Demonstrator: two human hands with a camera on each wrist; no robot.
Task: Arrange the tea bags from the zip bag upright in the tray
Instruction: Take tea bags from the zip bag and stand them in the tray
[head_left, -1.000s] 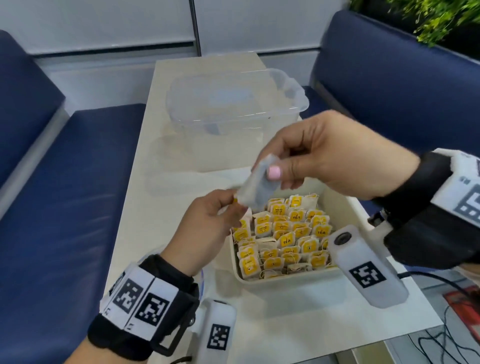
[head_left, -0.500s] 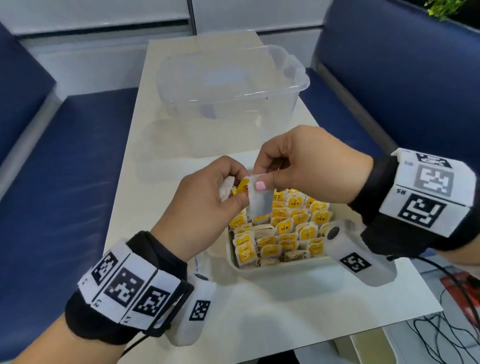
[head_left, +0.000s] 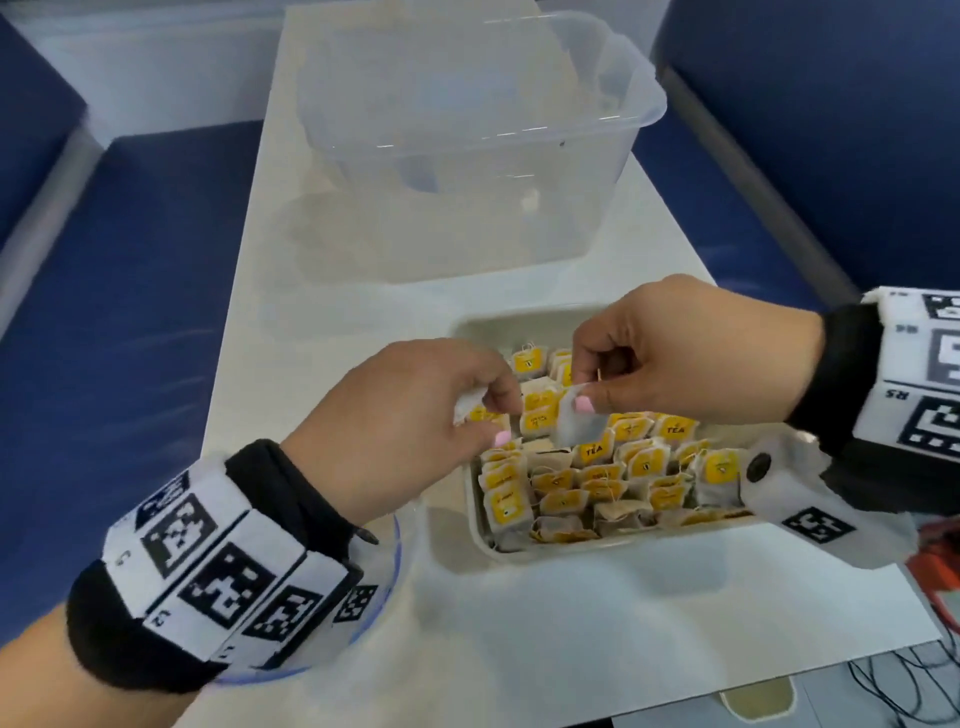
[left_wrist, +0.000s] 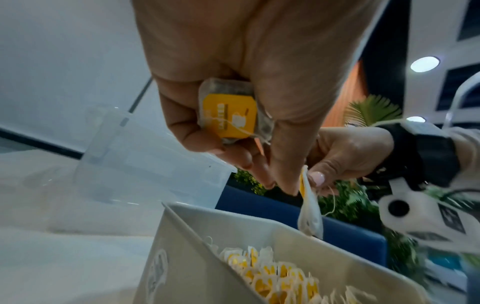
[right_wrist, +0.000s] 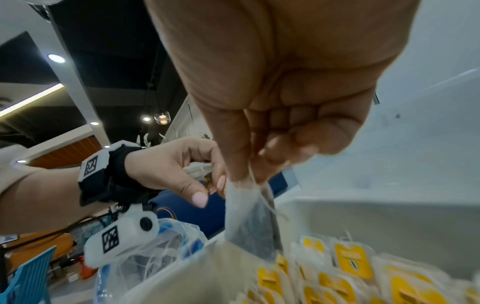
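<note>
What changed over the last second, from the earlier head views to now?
Both hands came down from above the table to just over the tray. The right hand now pinches one tea bag by its top, apart from the left hand, which keeps another bag in its grip. The tub and the bags already in the tray stayed put.

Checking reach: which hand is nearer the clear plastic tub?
Right. The right hand is over the tray's far end, toward the clear tub; the left hand is by the tray's left edge, further back.
</note>
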